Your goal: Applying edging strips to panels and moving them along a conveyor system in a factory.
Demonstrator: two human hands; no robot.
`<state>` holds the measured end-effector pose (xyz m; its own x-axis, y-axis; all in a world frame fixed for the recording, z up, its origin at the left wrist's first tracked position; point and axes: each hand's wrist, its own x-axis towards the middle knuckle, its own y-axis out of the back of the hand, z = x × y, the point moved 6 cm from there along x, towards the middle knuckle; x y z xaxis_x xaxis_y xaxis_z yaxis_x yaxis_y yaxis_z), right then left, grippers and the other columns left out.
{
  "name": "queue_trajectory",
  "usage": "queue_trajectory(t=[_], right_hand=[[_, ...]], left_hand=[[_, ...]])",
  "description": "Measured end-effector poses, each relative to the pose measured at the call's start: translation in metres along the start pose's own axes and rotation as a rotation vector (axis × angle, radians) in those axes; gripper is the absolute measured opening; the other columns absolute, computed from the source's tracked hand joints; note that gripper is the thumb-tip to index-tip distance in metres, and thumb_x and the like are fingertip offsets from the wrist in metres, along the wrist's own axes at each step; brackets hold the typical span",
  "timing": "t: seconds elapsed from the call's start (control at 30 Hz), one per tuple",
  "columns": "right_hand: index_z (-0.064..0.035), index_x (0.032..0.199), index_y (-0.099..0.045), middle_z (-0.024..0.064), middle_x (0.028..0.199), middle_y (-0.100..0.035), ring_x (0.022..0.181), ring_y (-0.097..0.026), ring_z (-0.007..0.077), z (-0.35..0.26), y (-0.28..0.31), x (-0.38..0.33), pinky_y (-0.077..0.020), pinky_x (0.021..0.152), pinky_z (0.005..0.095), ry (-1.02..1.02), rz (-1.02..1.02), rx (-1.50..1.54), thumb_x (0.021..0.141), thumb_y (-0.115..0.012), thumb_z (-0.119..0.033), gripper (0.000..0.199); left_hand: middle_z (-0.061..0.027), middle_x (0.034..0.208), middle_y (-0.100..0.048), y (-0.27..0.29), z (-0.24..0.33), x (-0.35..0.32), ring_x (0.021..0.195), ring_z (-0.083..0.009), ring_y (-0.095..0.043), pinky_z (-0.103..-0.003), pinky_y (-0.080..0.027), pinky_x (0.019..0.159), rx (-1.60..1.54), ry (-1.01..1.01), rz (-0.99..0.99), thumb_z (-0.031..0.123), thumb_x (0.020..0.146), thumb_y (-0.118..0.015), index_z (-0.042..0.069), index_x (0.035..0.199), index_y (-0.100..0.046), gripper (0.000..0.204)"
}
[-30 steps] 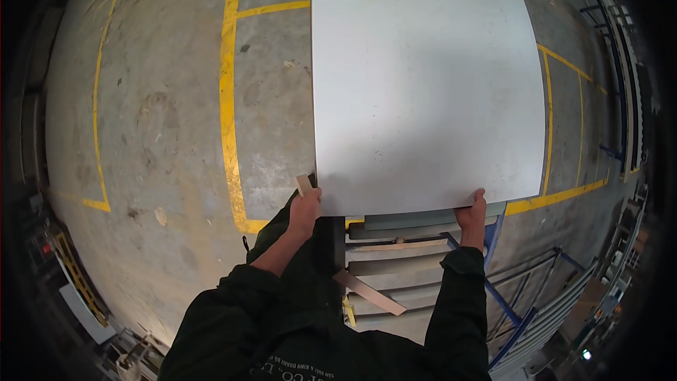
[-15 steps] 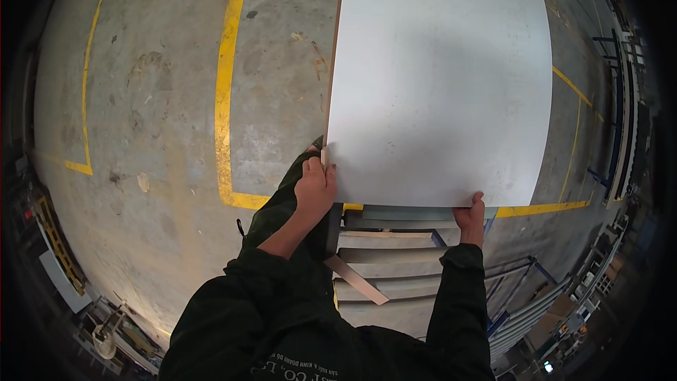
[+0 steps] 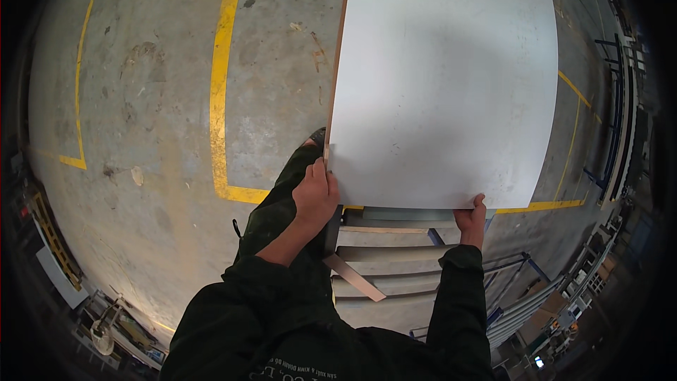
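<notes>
concrete floor (image 3: 155, 99) fills most of the view, grey and stained, and is crossed by yellow painted lines (image 3: 220, 85) that form boxes; one line runs up the left-centre, another is seen low at the right under the panel's corner.

over the floor a large white panel (image 3: 444, 77) is held out flat in front of the person, its face pale and lightly speckled, its left edge showing a thin brown core. the panel takes up the upper right of the view and its near edge lies just above the two hands.

below the near edge a stack of grey boards (image 3: 395, 268) is seen on a blue metal rack (image 3: 515, 268). a narrow tan strip (image 3: 355, 277) is laid slantwise across the stack.

dark sleeves are seen coming up from the lower edge.

the left hand (image 3: 315, 196) is closed around the panel's near left corner, the fingers curled over the edge and the knuckles turned up. the right hand (image 3: 471, 217) is clamped on the near edge close to the right corner, the thumb pressed on top and the other fingers hidden beneath the panel.

racks and clutter along the dark rim at right and lower left are too bent and small to be told apart.
</notes>
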<state>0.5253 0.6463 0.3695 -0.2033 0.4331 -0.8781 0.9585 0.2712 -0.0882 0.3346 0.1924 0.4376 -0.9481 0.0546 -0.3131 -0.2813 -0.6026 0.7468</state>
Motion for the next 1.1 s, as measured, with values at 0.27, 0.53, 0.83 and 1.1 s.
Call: queue_trajectory(t=[0.27,0.53,0.83,1.1], right_hand=[[-0.0146,0.148,-0.045,0.0113,0.148,-0.052,0.132,-0.051,0.0344,-0.006,0.001,0.000,-0.0443,0.108,0.0566,0.016,-0.045,0.009,0.108,-0.041,-0.050,0.054],[-0.0124,0.147,-0.048,0.0103,0.146,-0.055,0.132,-0.053,0.0320,-0.001,-0.007,-0.006,-0.0436,0.111,0.0544,0.017,0.016,-0.022,0.109,-0.037,-0.049,0.054],[-0.0116,0.150,-0.043,0.0119,0.149,-0.052,0.135,-0.050,0.0344,-0.003,-0.004,-0.002,-0.0421,0.112,0.0552,0.019,-0.038,-0.024,0.107,-0.041,-0.052,0.058],[-0.0114,0.150,-0.042,0.0114,0.151,-0.050,0.136,-0.049,0.0341,0.002,-0.009,-0.007,-0.0420,0.112,0.0557,0.005,-0.008,-0.005,0.108,-0.040,-0.051,0.058]], left_hand=[[-0.0159,0.100,-0.065,-0.007,-0.003,0.003,0.085,-0.0349,-0.068,-0.047,-0.055,0.069,-0.003,-0.020,-0.036,0.014,0.092,-0.059,0.001,0.128,-0.055,0.039],[-0.0121,0.103,-0.066,-0.011,-0.010,0.006,0.089,-0.0311,-0.067,-0.045,-0.041,0.083,0.078,-0.095,-0.041,0.016,0.091,-0.059,0.002,0.128,-0.057,0.039],[-0.0076,0.109,-0.064,-0.021,-0.019,0.012,0.106,-0.0246,-0.059,-0.043,-0.033,0.095,-0.083,0.086,-0.118,0.021,0.094,-0.058,0.005,0.130,-0.060,0.040],[-0.0080,0.110,-0.063,-0.023,-0.023,0.012,0.107,-0.0269,-0.058,-0.048,-0.033,0.093,0.077,0.122,-0.085,0.025,0.097,-0.053,0.007,0.130,-0.062,0.039]])
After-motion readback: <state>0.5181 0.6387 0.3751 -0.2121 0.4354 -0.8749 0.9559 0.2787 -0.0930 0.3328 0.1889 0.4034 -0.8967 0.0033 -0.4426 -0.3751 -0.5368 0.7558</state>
